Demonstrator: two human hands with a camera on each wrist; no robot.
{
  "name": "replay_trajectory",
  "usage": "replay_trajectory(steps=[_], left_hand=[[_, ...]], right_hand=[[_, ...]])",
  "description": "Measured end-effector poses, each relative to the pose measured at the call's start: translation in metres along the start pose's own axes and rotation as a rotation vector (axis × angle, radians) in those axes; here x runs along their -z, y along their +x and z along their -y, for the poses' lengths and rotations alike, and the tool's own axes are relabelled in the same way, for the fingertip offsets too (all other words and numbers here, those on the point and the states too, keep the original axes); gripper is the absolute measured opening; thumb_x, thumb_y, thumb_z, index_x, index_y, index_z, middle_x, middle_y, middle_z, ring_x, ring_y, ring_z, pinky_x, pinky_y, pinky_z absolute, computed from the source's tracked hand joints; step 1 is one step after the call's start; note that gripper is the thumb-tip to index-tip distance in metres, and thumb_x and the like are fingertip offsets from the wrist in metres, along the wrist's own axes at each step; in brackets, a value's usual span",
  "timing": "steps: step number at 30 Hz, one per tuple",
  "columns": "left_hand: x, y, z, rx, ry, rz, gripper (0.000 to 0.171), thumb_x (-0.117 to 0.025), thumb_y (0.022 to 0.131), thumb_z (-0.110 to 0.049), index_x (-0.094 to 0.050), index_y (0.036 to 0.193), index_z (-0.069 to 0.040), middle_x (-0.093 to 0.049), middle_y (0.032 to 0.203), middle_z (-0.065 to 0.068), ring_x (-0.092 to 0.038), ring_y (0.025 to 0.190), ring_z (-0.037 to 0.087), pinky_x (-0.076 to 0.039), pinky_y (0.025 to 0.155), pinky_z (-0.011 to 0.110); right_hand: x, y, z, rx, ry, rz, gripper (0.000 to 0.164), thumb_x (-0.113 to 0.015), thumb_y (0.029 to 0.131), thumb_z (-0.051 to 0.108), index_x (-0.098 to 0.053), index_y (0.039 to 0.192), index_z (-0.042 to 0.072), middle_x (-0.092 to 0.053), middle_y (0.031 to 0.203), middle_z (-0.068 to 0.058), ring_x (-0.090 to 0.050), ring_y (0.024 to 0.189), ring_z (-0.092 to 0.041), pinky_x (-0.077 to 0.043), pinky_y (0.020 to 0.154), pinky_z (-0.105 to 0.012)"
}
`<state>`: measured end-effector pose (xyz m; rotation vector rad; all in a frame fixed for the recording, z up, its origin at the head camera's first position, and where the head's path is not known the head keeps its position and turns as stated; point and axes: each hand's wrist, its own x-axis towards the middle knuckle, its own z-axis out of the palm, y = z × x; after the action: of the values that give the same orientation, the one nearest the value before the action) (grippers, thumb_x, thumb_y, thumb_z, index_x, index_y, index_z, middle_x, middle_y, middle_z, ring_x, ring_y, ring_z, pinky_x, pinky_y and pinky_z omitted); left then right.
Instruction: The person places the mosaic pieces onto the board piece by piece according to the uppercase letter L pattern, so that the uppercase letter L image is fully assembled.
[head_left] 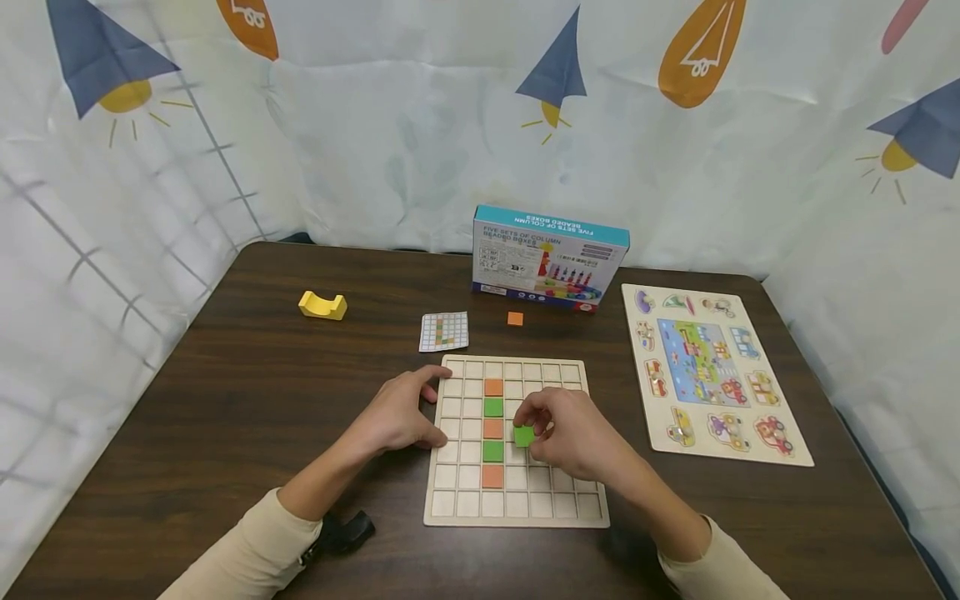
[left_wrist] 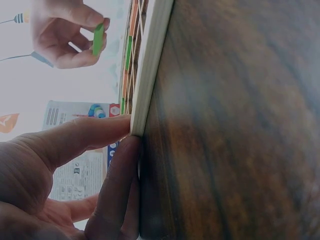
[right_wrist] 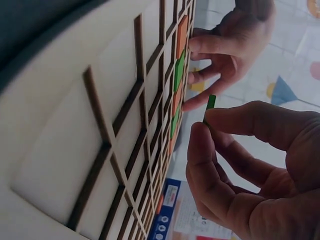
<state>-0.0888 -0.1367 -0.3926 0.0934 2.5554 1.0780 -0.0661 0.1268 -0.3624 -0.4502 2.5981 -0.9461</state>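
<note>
A pale wooden grid board [head_left: 517,510] lies on the table, with orange and green square tiles alternating down one column. Above it, my right hand [head_left: 573,433] pinches a green tile [head_left: 523,436] between thumb and fingers. The right wrist view shows this green tile [right_wrist: 210,102] on edge, apart from the board. My left hand [head_left: 405,410] touches the board's left edge, its thumb and fingers spread along the rim. In the left wrist view, the fingertips [left_wrist: 122,125] rest against the board's side [left_wrist: 150,75].
Behind the board lie a small pattern card [head_left: 444,332] and a loose orange tile [head_left: 515,318]. A toy box [head_left: 547,258] stands at the back. To the right is a picture puzzle board [head_left: 708,375]; at the far left sits a yellow block [head_left: 322,306].
</note>
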Motion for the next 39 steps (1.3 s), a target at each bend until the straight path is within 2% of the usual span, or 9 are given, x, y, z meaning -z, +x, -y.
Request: replay_trajectory(steps=[5, 20, 39], left_hand=[[0.000, 0.001, -0.001, 0.003, -0.007, 0.003, 0.091, -0.094, 0.061, -0.002, -0.059, 0.143, -0.017, -0.060, 0.110, 0.012, -0.054, 0.097, 0.028, -0.051, 0.066, 0.032], [-0.001, 0.000, -0.001, -0.003, -0.004, 0.004, 0.090, -0.093, 0.061, -0.003, -0.060, 0.143, -0.017, -0.060, 0.109, 0.011, -0.053, 0.098, 0.029, -0.050, 0.069, 0.033], [0.000, -0.001, 0.001, 0.002, -0.009, 0.000, 0.090, -0.093, 0.061, -0.003, -0.060, 0.143, -0.018, -0.060, 0.109, 0.012, -0.053, 0.099, 0.029, -0.050, 0.068, 0.033]], right_hand=[[-0.003, -0.005, -0.002, 0.014, 0.004, 0.031, 0.025, -0.082, 0.076, -0.004, -0.074, 0.092, 0.012, -0.064, 0.081, 0.002, -0.057, 0.077, -0.015, -0.049, 0.068, -0.028], [-0.009, -0.013, -0.002, 0.059, -0.003, 0.115, 0.027, -0.085, 0.073, -0.004, -0.071, 0.090, 0.012, -0.064, 0.078, 0.003, -0.057, 0.073, -0.013, -0.049, 0.065, -0.026], [-0.019, -0.015, -0.001, 0.134, -0.039, 0.132, 0.029, -0.085, 0.069, -0.009, -0.072, 0.086, 0.010, -0.064, 0.076, 0.003, -0.055, 0.069, -0.010, -0.048, 0.065, -0.025]])
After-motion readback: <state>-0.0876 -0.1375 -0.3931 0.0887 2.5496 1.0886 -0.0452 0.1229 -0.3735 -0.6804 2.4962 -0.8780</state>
